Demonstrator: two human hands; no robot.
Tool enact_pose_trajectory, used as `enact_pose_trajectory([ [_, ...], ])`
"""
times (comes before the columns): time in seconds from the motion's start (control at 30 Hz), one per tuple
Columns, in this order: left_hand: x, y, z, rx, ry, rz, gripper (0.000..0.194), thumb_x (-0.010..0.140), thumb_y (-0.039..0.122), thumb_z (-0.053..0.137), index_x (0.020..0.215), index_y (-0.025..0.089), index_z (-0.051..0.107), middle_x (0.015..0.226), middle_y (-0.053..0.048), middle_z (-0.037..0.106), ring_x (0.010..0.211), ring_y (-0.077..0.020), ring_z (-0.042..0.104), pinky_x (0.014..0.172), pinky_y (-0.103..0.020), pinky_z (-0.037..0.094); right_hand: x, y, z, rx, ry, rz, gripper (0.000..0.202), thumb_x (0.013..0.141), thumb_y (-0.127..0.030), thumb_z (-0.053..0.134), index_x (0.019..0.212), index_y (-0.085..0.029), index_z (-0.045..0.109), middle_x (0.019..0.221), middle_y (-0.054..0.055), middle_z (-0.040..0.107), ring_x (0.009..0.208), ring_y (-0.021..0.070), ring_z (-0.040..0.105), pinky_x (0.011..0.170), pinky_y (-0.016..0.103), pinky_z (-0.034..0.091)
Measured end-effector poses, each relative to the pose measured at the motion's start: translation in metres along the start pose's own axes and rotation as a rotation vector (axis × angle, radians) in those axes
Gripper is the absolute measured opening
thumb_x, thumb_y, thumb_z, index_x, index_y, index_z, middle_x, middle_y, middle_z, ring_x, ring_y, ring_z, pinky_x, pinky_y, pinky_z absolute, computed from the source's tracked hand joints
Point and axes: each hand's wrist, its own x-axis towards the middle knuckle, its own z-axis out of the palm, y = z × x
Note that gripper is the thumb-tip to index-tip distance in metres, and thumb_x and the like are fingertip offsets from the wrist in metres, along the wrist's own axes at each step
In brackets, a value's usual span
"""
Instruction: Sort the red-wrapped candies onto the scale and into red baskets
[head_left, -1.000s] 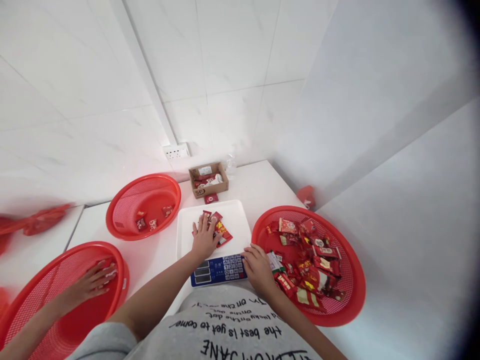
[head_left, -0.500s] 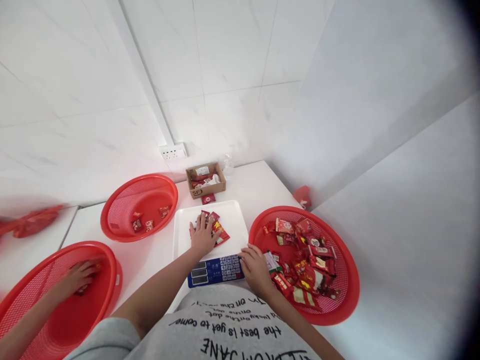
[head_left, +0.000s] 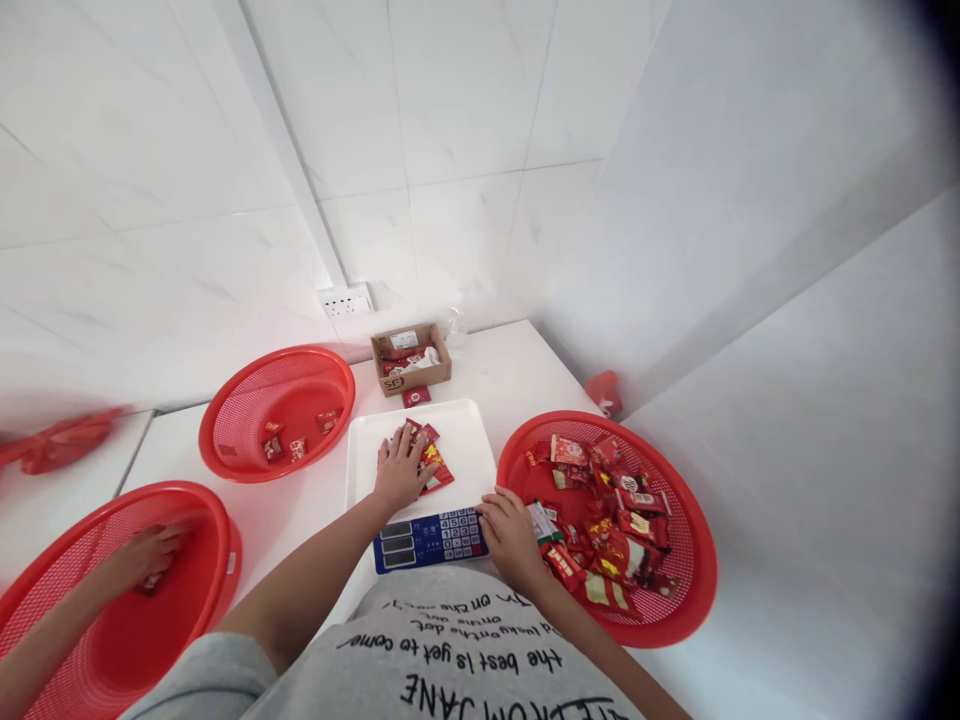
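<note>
My left hand lies with its fingers spread over several red snack packets on the white pan of a digital scale. The palm hides part of the packets. At the scale's front right corner, my right hand rests with its fingers stretched over the edge, beside the keypad, holding nothing. Just to its right stands a red mesh basket with many red, white and gold packets in it.
A co-worker's hand reaches into a red basket at the left, over a small packet. Another red basket behind holds several packets. A cardboard box with packets stands by the wall, one red packet before it.
My left hand has shifted slightly left over the packets, fingers still spread. My right hand stays at the scale's corner. The co-worker's hand has moved a little left and down in the basket.
</note>
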Motion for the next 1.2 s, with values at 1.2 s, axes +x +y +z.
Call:
enact_pose_trajectory([
  [1.2, -0.014, -0.005, -0.01, -0.101, 0.017, 0.068, 0.054, 0.089, 0.046, 0.033, 0.138, 0.023, 0.032, 0.149, -0.008, 0.021, 0.137, -0.0234, 0.015, 0.108, -0.051, 0.012, 0.0, 0.0, -0.001, 0.029, 0.001, 0.005, 0.026, 0.082, -0.016, 0.043, 0.093, -0.021, 0.066, 0.104, 0.006, 0.063, 0.112, 0.0225, 0.045, 0.098, 0.044, 0.035],
])
